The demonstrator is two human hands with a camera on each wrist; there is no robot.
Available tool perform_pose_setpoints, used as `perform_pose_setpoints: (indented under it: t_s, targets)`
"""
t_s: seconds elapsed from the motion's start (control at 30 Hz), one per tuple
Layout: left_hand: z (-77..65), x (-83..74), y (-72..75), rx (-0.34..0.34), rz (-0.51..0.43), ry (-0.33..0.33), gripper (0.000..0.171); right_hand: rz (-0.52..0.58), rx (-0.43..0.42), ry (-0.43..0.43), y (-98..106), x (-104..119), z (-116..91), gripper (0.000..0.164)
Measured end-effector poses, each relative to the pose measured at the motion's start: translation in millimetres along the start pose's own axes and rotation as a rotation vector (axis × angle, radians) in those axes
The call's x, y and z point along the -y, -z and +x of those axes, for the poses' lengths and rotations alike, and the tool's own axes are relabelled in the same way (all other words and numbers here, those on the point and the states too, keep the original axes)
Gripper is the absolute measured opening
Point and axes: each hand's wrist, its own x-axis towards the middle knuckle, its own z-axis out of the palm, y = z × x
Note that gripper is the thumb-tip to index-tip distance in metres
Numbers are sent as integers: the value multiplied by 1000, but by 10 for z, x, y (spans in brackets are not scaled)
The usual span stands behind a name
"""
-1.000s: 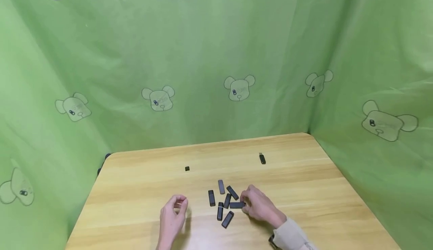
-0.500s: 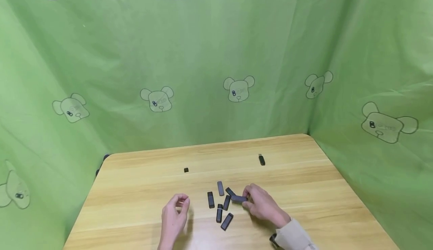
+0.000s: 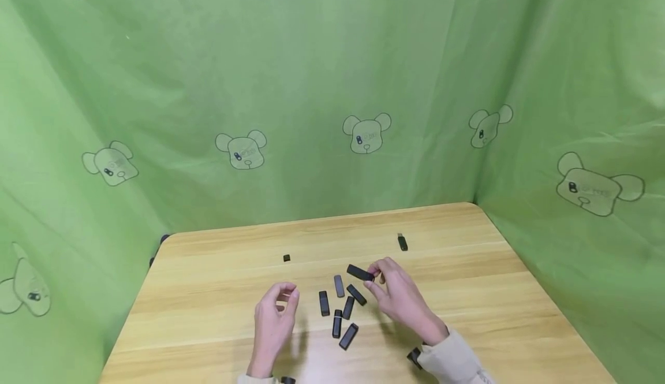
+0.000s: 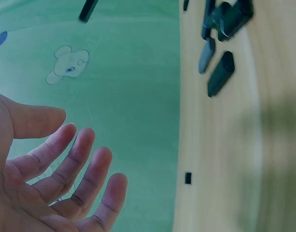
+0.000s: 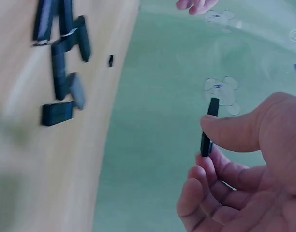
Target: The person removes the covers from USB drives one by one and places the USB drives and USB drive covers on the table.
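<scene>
My right hand (image 3: 402,294) pinches one end of a black USB stick (image 3: 359,272) between thumb and fingers, raised above the table. The right wrist view shows the thumb lying across this stick (image 5: 206,143). My left hand (image 3: 275,321) hovers left of the pile with fingers loosely bent and nothing in them; its spread fingers (image 4: 92,181) show in the left wrist view. Between the hands lie several black sticks of the same kind, among them one with a pale band (image 3: 337,324), a greyer one (image 3: 339,286) and a slanted one (image 3: 356,294).
At the back right of the wooden table (image 3: 208,291) lies a USB stick with its metal plug bare (image 3: 402,243). A small black cap (image 3: 287,257) sits farther left. Green curtains (image 3: 306,95) with bear faces enclose the table's back and sides.
My right hand has lifted the USB stick from the pile's right side, up and away from the table. My left hand has shifted slightly right and forward, still holding nothing.
</scene>
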Motion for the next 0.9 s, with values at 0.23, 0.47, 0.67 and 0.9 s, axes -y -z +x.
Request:
perform_pose_setpoints:
  t_s: [0.23, 0.47, 0.67, 0.9]
  targets:
    - [36, -193, -67, 23, -46, -79, 12, 23, -140, 64, 53, 206, 39, 21]
    - [55, -387, -137, 38, -80, -143, 13, 81, -161, 33, 122, 361, 31, 21]
    - [78, -529, -208, 35, -118, -204, 14, 106, -180, 29, 137, 442, -1, 23]
    - [93, -681, -291, 42, -161, -235, 20, 126, -226, 101, 105, 541, -44, 23]
